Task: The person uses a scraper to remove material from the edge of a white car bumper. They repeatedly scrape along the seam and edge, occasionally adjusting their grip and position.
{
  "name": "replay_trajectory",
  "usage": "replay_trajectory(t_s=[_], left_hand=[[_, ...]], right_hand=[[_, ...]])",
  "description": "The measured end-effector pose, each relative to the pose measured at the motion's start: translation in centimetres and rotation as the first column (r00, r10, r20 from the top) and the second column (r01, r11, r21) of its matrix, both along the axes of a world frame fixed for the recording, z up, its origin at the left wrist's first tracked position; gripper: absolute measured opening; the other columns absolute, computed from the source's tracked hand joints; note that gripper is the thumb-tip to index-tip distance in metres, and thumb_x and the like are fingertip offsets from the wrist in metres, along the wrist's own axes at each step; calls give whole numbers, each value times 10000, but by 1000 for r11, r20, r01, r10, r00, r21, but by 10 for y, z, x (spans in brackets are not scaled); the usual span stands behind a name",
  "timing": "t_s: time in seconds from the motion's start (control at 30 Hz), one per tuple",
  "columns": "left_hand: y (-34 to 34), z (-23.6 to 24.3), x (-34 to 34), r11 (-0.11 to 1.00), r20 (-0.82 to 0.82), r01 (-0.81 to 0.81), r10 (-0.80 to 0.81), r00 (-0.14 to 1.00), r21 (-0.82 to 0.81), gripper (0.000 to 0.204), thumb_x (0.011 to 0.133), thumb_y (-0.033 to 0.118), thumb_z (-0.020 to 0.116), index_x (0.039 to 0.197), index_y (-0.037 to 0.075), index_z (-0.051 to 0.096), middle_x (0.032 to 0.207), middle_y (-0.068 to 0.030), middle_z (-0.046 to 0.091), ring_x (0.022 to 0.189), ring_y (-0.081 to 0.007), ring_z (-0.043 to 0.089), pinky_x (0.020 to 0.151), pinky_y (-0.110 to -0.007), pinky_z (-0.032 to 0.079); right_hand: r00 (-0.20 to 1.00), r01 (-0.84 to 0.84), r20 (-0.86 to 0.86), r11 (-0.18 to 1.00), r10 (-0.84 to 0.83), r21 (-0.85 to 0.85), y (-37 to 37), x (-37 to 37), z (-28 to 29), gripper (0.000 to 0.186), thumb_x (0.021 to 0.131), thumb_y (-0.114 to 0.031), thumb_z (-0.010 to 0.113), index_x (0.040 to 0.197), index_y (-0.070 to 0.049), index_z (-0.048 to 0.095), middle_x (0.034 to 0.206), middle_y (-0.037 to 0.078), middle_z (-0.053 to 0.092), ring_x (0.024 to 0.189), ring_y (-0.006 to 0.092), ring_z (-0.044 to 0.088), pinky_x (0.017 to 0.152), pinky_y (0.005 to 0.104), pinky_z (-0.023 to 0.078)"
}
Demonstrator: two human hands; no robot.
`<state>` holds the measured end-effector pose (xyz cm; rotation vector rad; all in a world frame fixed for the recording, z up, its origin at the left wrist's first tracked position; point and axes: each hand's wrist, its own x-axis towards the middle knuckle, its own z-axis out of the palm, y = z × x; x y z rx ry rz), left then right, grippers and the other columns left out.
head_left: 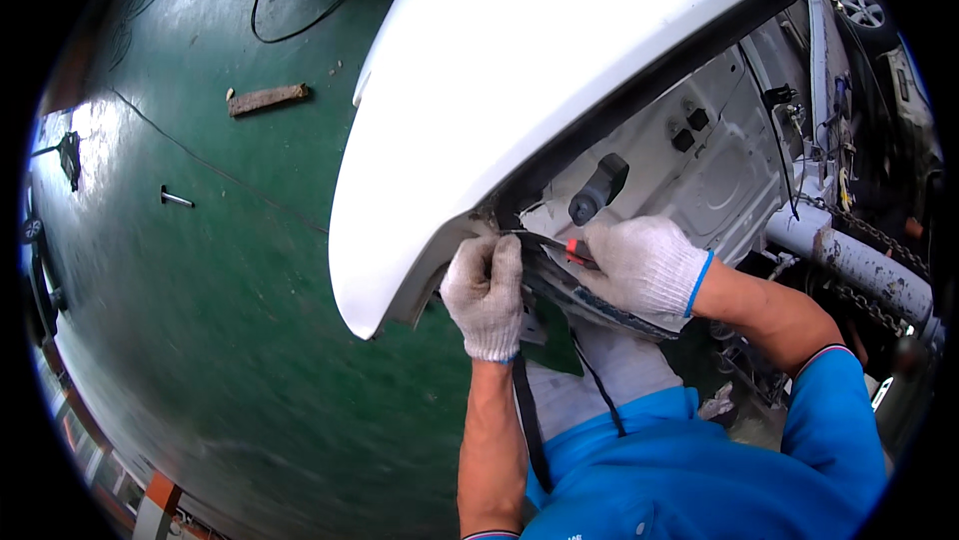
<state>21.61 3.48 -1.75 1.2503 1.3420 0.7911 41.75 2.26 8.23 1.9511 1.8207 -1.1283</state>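
Both my hands wear off-white knitted gloves and work at the lower edge of a white car body panel (pixel 460 90). My left hand (pixel 482 290) is closed, thumb and fingers pinched together near the panel's inner corner. What it pinches, if anything, is hidden. My right hand (pixel 644 265) is closed around a tool with a red and black handle (pixel 576 252). Its working end points left toward my left hand and is too small to make out. Below my hands runs a dark, scuffed edge strip (pixel 584 295). Just above my right hand sits a dark grey cylindrical part (pixel 597 190).
To the right are the bare inner body metal (pixel 729 155), a scuffed grey tube (pixel 854 265) and chains (pixel 879 240). On the green floor (pixel 250 340) at left lie a wood block (pixel 268 99), a hammer-shaped tool (pixel 177 197) and cables (pixel 290 35).
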Motion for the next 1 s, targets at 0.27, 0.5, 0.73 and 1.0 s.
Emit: replay_trajectory(t_s=[0.27,0.5,0.73,1.0], left_hand=[[-5,-3,0,999,29,-17,16,999,46,106,968,66,766,960,-23,709,806,34,634,736,-48,545,669,-234,474],[-8,0,8,997,22,-67,67,998,27,98,968,66,764,972,-22,721,811,18,653,734,-61,563,674,-236,480],[-22,3,12,969,137,-217,232,963,-115,136,957,82,779,919,-26,706,776,11,632,722,-69,550,663,-245,473],[-21,2,4,953,179,-178,224,958,-244,115,955,74,784,966,-17,716,842,19,651,756,-60,560,698,-228,477]], right_hand=[[1000,-14,-2,997,14,-75,2,11,11,393,958,-366,660,956,23,607,766,259,682,737,447,721,677,530,582],[999,32,8,999,-32,-26,-4,-5,5,335,954,-329,657,930,5,648,810,224,711,737,409,739,674,501,597],[999,22,-24,993,-25,-114,-17,9,5,354,953,-355,650,970,-2,630,723,228,690,726,435,721,675,533,582],[991,58,-114,992,-71,-112,-9,16,7,385,931,-381,672,1023,-11,616,718,242,680,730,442,717,684,541,570]])
